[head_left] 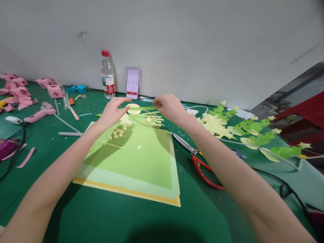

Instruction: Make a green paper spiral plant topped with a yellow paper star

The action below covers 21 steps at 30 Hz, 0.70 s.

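Note:
A narrow green paper strip (145, 108) stretches between my hands above the far edge of a paper stack. My left hand (114, 109) has its thumb at the strip's left part, with a gap showing between thumb and index finger. The strip's right end is pinched in my right hand (168, 105), fingers curled. Below lies the stack of green and yellow paper sheets (144, 162). Small pale yellow stars (118, 132), thin yellow-green strips (152, 119) and pale paper circles (134, 109) rest on and behind it. Red-handled scissors (193, 150) lie open under my right forearm.
A water bottle (107, 77) and a phone (133, 84) stand by the wall. At left are a pink glue gun (40, 114), pink paper shapes (19, 91) and cables. Green paper pieces with stars (253, 127) and a white cable (265, 150) lie right.

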### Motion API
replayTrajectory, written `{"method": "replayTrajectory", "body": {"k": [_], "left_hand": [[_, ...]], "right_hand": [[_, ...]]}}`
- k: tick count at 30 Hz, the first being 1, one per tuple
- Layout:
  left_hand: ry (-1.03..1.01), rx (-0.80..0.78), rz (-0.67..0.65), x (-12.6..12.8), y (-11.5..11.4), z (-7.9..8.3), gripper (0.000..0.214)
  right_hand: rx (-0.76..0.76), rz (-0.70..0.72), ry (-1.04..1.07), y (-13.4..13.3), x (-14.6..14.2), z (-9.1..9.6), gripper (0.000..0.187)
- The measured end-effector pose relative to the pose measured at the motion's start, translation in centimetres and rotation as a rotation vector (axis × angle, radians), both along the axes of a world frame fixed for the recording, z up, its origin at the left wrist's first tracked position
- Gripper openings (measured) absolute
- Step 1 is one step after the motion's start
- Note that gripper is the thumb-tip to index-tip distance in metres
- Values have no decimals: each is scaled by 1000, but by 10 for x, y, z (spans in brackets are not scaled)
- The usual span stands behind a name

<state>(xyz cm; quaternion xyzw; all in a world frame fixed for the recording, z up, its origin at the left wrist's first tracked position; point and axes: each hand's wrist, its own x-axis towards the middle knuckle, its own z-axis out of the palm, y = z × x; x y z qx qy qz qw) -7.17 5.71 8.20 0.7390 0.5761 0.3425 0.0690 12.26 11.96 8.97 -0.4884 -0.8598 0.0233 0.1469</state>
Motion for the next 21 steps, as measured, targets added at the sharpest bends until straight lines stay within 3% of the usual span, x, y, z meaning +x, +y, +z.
{"method": "replayTrajectory", "body": {"k": [4,7,10,14,17,19,21], "left_hand": [[65,70,-104,19,14,1,41],[132,166,-156,39,17,12,23],[116,175,-152,51,15,28,19],[-129,-84,-111,54,1,47,19],[-443,-333,-193,56,-10,50,18],[-670,-443,-264,61,-16,46,14],[-852,-531,-320,71,-22,37,12]], "right_hand": [[109,115,72,-21,-1,14,30],[160,164,126,-34,4,25,28],[175,187,277,-38,22,34,23],[150,-17,462,-30,68,38,14],[216,-184,582,-27,97,33,23],[214,-193,657,-31,103,27,25],[27,-91,736,-43,97,20,28]]}}
